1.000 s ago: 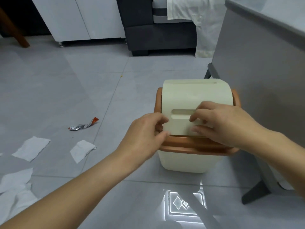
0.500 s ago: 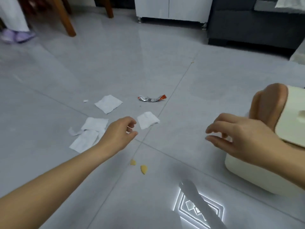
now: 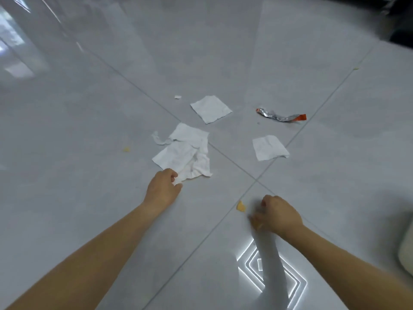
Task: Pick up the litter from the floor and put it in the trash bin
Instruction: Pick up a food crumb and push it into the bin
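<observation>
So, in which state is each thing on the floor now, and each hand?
left hand: pinches a corner of the crumpled tissue
crumpled tissue: wrinkled, on the floor
right hand: curled, blurred, grip unclear
yellow chip: on the floor, free
flat tissue: lies flat, untouched
small tissue: lies flat, untouched
foil wrapper: twisted, on the floor

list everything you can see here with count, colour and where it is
floor: one, glossy grey tiles, whole view
tissue pile: one, white, crumpled, centre
far tissue: one, white, flat, beyond the pile
right tissue: one, white, right of the pile
tissue scrap: one, white, left of the far tissue
foil wrapper: one, silver with orange ends, right of the far tissue
yellow crumbs: at least two, by the right hand and left of the pile
trash bin: one, cream, only an edge, right border
left hand: pinches the pile's near corner
right hand: blurred, fingers curled at the floor; grip unclear
</observation>
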The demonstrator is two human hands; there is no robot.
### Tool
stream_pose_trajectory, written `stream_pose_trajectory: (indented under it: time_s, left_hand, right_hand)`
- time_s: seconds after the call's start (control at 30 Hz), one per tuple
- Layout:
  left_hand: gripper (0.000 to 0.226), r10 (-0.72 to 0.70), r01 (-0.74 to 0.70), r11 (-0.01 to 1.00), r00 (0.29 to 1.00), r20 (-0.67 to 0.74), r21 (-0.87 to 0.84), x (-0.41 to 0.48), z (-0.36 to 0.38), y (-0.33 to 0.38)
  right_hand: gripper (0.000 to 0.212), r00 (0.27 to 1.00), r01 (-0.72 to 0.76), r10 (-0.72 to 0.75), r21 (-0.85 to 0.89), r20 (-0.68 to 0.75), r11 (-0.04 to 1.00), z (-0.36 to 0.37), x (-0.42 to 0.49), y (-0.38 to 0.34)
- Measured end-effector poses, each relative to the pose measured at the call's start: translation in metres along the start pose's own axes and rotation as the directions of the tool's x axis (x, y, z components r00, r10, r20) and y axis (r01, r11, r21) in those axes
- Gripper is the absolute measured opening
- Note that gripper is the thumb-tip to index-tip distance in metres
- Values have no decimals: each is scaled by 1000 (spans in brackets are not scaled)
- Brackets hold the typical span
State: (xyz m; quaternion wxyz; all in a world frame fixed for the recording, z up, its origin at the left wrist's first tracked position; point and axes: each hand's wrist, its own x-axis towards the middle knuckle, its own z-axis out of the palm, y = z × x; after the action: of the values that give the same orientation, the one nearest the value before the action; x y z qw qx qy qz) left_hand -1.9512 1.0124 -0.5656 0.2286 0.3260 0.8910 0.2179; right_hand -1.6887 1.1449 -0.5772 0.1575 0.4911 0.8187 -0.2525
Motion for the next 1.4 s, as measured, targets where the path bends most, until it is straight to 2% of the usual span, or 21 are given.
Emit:
stream_pose_trajectory:
  time_s: [0.07, 0.17, 0.33, 0.47, 0.6, 0.7, 0.8, 0.87, 0.97, 1.17, 1.33, 1.4]
  left_hand:
    - [26, 67, -67, 997, 998, 3, -50, 1, 10, 7]
    - [24, 219, -211, 974, 969, 113, -80, -6, 37, 30]
    - [38, 424, -470, 883, 810, 406, 15, -24, 94, 71]
    - [30, 477, -585, 802, 750, 458, 123, -22, 112, 88]
    - [20, 491, -588, 802, 752, 440, 110, -20, 114, 85]
    - [26, 520, -579, 813, 769, 371, 60, -25, 112, 80]
    - [35, 551, -582, 813, 773, 314, 5, -31, 108, 79]
    - [38, 573, -595, 804, 766, 292, -16, -33, 104, 80]
    - [39, 597, -620, 785, 750, 284, -12, -36, 100, 81]
    - [41, 628, -664, 747, 722, 289, 36, -36, 93, 76]
    - [38, 496, -534, 841, 826, 268, 89, -22, 77, 67]
    - [36, 485, -520, 851, 832, 270, 74, -26, 76, 76]
  right_hand:
    - [28, 1000, -16, 17, 39, -26, 999, 19, 2, 0]
    - [16, 998, 11, -9, 30, -66, 1000, 35, 2, 1]
    - [18, 996, 38, -24, 167, -86, 985, 32, 2, 5]
    - [20, 989, 49, 7, 376, -145, 925, 32, 1, 2]
    - [22, 990, 48, 19, 447, -143, 893, 41, 3, -2]
    - [19, 983, 28, 76, 537, -170, 843, 45, 7, -1]
    - [6, 991, 29, 61, 644, -117, 764, 39, 11, 1]
    - [19, 999, 17, 20, 721, -42, 693, 35, 12, 1]
    - [25, 999, -2, -32, 782, 28, 623, 29, 11, -2]
    - [28, 997, 78, -71, 674, -38, 734, 25, 2, 7]
    - [22, 998, 54, -35, 592, -44, 804, 5, -17, 37]
    - [20, 998, 61, -41, 593, -46, 803, -13, -30, 50]
